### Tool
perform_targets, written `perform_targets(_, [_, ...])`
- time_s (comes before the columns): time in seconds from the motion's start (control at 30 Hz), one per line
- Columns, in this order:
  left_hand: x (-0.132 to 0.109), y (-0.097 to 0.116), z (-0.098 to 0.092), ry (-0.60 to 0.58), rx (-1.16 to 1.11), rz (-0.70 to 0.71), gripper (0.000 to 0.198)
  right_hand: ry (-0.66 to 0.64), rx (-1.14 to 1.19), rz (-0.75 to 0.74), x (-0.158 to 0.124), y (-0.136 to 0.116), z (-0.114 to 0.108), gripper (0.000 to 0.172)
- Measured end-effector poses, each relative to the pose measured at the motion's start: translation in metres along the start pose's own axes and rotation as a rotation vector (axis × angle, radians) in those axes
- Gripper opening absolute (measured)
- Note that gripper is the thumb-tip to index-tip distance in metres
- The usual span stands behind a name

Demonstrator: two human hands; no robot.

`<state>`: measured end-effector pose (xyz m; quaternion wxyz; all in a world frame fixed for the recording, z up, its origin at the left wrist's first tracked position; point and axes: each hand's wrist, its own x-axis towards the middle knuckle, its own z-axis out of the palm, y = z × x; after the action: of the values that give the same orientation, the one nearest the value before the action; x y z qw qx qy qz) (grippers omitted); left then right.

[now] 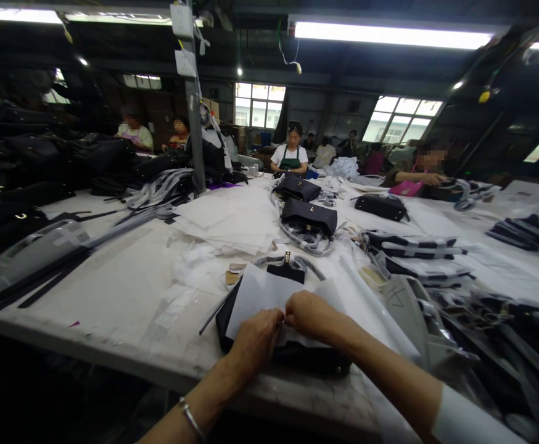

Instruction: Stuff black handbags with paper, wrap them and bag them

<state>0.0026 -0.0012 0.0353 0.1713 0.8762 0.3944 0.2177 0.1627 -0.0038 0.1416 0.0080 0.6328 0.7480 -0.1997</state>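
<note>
- Workshop interior: dark walls, windows at the back, lit ceiling tubes [390, 36], grey post [196, 135] rising at the table's far left portion.
- Worktable [112, 271], white, scuffed; near edge slanting downward from left to right, close before the bag.
- Room to the left: broad stretch of pale tabletop between the bag and the long black strips [33, 280].
- Room to the right: tighter, bounded by a white bin [408, 308] and dark bundled pieces [491, 351].
- Far side: loose white sheets [223, 225]; beyond, another black bag [311, 216] with wrapped strap.
- Black bag [224, 324], one, lying under both hands near the table edge; gold-clasped tab [287, 272] pointing away from the wearer.
- White paper [258, 287], one sheet, spread over the bag, beneath the hands.
- Left hand [261, 333], bangle at wrist: fingers curled, fingertips pinched at the paper's middle.
- Right hand [313, 316]: fingers bent inward, fingertips meeting the left's; whether either grips paper, cannot tell.
- Co-worker [290, 154], green apron, seated at the far end.
</note>
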Motion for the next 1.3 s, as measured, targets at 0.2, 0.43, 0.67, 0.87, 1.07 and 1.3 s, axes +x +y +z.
perform_targets(0.2, [-0.003,-0.003,0.000,0.056,0.006,0.045,0.022,0.095,0.217,-0.054,0.005,0.028,0.036,0.022])
perform_targets(0.43, [-0.010,-0.007,0.001,0.094,0.001,0.229,0.030,0.365,0.480,-0.201,-0.006,0.061,0.083,0.023])
perform_targets(0.67, [-0.015,-0.005,0.004,0.095,0.105,0.355,0.026,0.322,0.542,-0.173,-0.002,0.060,0.090,0.021])
perform_targets(0.87, [-0.017,-0.009,0.013,0.048,0.066,0.272,0.025,0.318,0.375,-0.108,-0.001,0.056,0.091,0.016])
perform_targets(1.07, [-0.011,0.006,0.004,-0.099,0.173,0.112,0.023,0.275,0.144,-0.161,-0.005,0.051,0.088,0.018])
perform_targets(1.3, [0.005,0.023,-0.016,-0.272,0.368,0.047,0.026,0.333,0.164,-0.128,-0.007,0.053,0.092,0.015])
